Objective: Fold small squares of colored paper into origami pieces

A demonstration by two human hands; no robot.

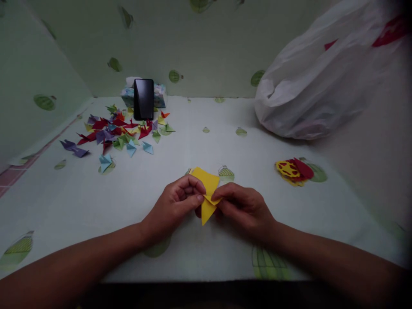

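A partly folded piece of yellow origami paper (208, 211) is pinched between both hands near the front middle of the table. My left hand (180, 198) grips its left side between thumb and curled fingers. On the other side, my right hand (243, 205) presses a small fold between thumb and forefinger. One pointed end of the paper hangs down toward me. Just beyond the fingertips lies a flat yellow area (206, 178); I cannot tell whether it is a separate sheet. My fingers hide parts of the folds.
Many folded paper cranes (119, 133) in several colours are heaped at the back left. Behind them a black phone (143, 98) leans on a tissue box (160, 95). A white plastic bag (299, 94) fills the back right. Yellow and red paper cut-outs (293, 170) lie at the right.
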